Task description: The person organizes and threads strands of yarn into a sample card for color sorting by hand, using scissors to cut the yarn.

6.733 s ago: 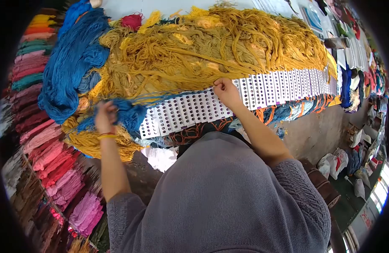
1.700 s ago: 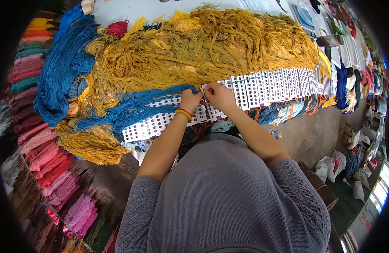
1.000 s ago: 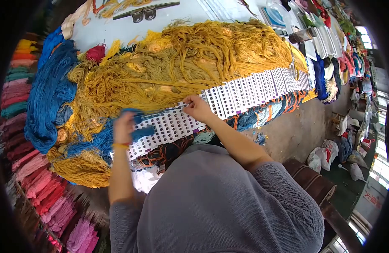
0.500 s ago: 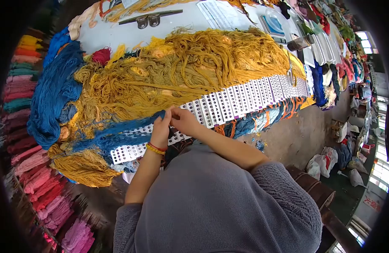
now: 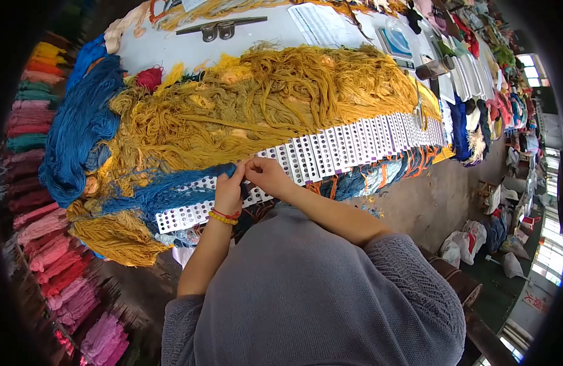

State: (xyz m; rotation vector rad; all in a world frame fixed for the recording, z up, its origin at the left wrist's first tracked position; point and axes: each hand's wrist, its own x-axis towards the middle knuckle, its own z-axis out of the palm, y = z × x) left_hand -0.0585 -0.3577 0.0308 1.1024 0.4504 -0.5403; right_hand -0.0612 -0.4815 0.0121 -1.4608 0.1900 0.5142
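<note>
from the head view, our left hand [image 5: 230,185] clamps the blue yarn [image 5: 182,183] over the cards [image 5: 354,140]; our right hand [image 5: 269,175] meets that hand, its grip unclear. pulling too fast, we could snag loose strands on card edges or tangle them.

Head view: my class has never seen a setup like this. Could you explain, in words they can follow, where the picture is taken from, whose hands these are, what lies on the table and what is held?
There is no robot here. A person wears a camera on their head, looking down past their own grey sweater. The left hand, with bracelets at its wrist, holds blue yarn. The right hand is beside it, fingers bent; whether it grips anything is hidden. On the pale table lie a long heap of yellow yarn and, nearer the person, a row of white cards with dark round spots.
</note>
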